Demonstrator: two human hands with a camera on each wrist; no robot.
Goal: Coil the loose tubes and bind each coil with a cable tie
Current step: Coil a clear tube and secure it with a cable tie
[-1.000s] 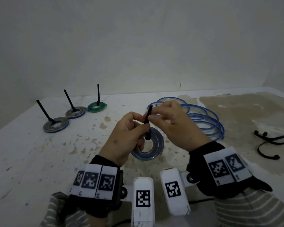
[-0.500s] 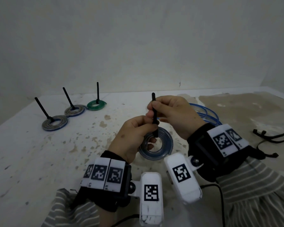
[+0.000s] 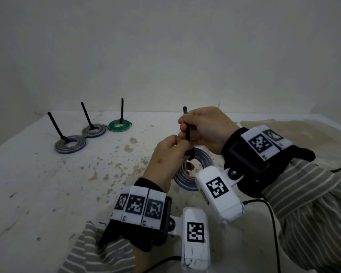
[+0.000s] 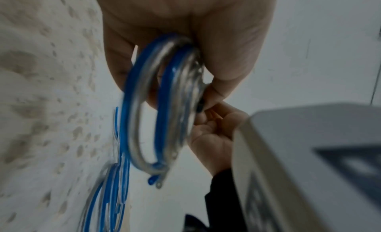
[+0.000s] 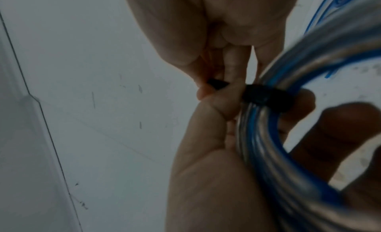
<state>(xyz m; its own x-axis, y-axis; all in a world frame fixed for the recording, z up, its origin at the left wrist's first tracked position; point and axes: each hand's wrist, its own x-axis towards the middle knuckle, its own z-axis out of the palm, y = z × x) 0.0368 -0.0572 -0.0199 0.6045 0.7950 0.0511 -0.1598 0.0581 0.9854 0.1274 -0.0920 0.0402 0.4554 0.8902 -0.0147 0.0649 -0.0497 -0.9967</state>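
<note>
My left hand (image 3: pixel 180 143) holds a small coil of blue and clear tube (image 3: pixel 202 159) upright above the table, thumb and fingers gripping it at the top. A black cable tie (image 5: pixel 266 95) wraps snugly round the coil's strands. Its tail (image 3: pixel 187 125) stands straight up, pinched between the thumb and fingers of my right hand (image 3: pixel 185 126) just above the left. In the left wrist view the coil (image 4: pixel 164 105) hangs from my fingers with both tube ends showing at its bottom. More loose blue and clear tube (image 4: pixel 111 194) lies on the table beyond it.
Three bound coils lie in a row at the back left, each with a tie tail sticking up: two grey-blue ones (image 3: pixel 70 143) (image 3: pixel 94 131) and a green one (image 3: pixel 119 125). The stained white table (image 3: pixel 47 194) meets a plain wall behind. My right forearm covers the table's right side.
My right hand has drawn the tie's tail upward, closing the loop on the coil. Both hands have shifted right, and my right arm now hides the loose tube and spare ties.
</note>
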